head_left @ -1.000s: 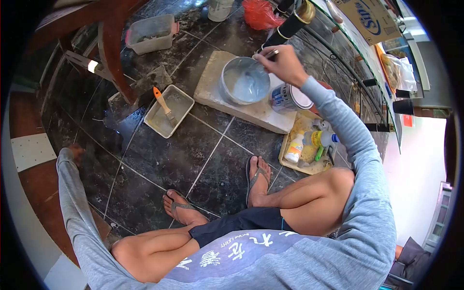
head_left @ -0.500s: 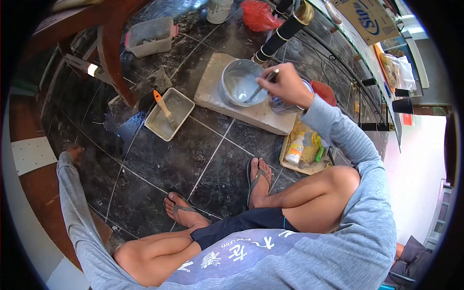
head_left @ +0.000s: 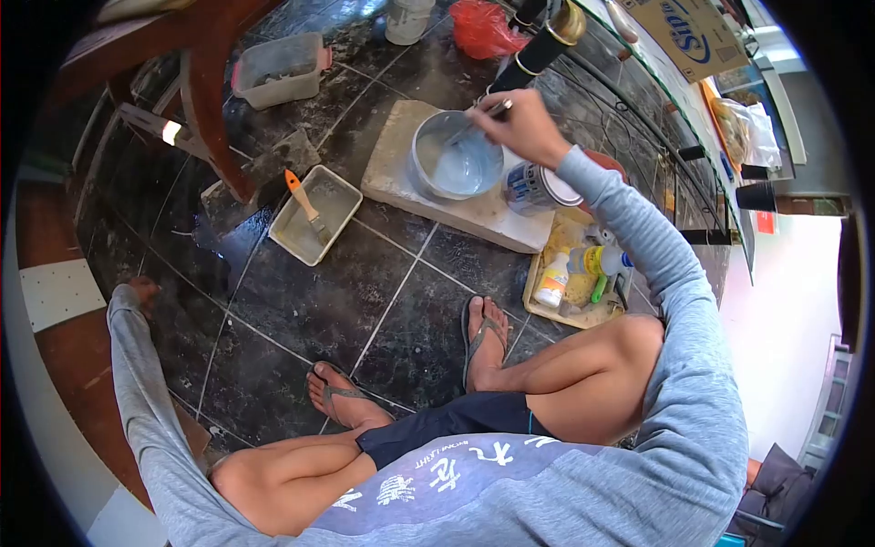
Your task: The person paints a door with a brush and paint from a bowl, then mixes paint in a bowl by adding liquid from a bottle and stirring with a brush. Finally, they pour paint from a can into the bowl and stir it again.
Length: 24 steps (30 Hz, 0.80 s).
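Observation:
My right hand (head_left: 521,128) grips a thin stirring tool (head_left: 460,135) whose lower end is inside a clear round tub (head_left: 421,173) of whitish liquid. The tub rests on a pale stone block (head_left: 392,187). Just right of it, under my wrist, a lidded paint can (head_left: 529,190) stands on the same block. My left hand (head_left: 143,294) hangs low at the far left, away from these things, and its fingers are dark and blurred.
A white tray (head_left: 290,244) holds an orange-handled brush (head_left: 305,202). Right of my feet, a yellowish tray (head_left: 574,317) carries bottles. A plastic box (head_left: 281,87), a red bag (head_left: 481,32) and a wooden frame (head_left: 202,109) stand farther off.
My right hand has moved up and left, shifting the tool toward the tub's far side. More of the paint can shows. My left hand has hardly moved.

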Each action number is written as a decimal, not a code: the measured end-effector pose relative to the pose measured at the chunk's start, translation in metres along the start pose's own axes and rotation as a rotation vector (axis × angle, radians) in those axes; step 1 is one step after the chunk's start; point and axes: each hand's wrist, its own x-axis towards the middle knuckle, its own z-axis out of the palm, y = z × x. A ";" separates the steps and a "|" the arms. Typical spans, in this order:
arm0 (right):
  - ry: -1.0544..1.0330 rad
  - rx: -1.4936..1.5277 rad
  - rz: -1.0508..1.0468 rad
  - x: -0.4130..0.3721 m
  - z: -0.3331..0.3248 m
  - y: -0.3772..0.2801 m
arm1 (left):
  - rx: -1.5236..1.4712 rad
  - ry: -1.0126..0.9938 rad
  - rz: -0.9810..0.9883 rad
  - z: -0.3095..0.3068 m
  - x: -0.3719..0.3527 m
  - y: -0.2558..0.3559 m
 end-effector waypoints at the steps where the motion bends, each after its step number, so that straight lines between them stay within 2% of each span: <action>1: -0.065 0.066 0.033 -0.009 0.005 -0.013 | -0.056 0.026 0.032 -0.005 -0.002 0.010; 4: -0.231 0.067 0.150 -0.038 -0.003 -0.041 | -0.152 0.071 0.079 -0.004 0.004 -0.005; 6: -0.135 -0.073 0.069 -0.030 -0.010 -0.006 | -0.089 0.074 0.096 -0.002 0.006 -0.011; 7: -0.080 -0.022 0.109 -0.021 -0.010 0.011 | -0.039 0.053 0.081 0.000 0.011 -0.017; 10: -0.042 0.037 0.058 -0.004 0.000 0.000 | 0.019 0.039 0.093 -0.005 0.030 -0.024; 12: -0.144 0.070 0.123 -0.024 0.002 -0.026 | -0.062 0.073 0.137 -0.010 0.028 -0.025; 14: -0.212 0.056 0.172 -0.039 -0.004 -0.027 | -0.132 0.079 0.077 -0.010 0.013 -0.016; 15: -0.175 -0.040 0.097 -0.035 -0.009 -0.011 | -0.165 0.079 0.049 -0.008 0.011 -0.016; 18: 0.020 -0.149 -0.024 -0.004 -0.008 0.009 | 0.041 0.032 0.002 0.000 0.015 -0.021; 21: -0.114 0.146 0.078 -0.015 0.008 -0.013 | -0.120 0.003 0.035 -0.008 0.019 -0.020; 24: -0.234 0.045 0.166 -0.038 -0.007 -0.021 | -0.211 0.061 0.130 -0.010 0.026 -0.020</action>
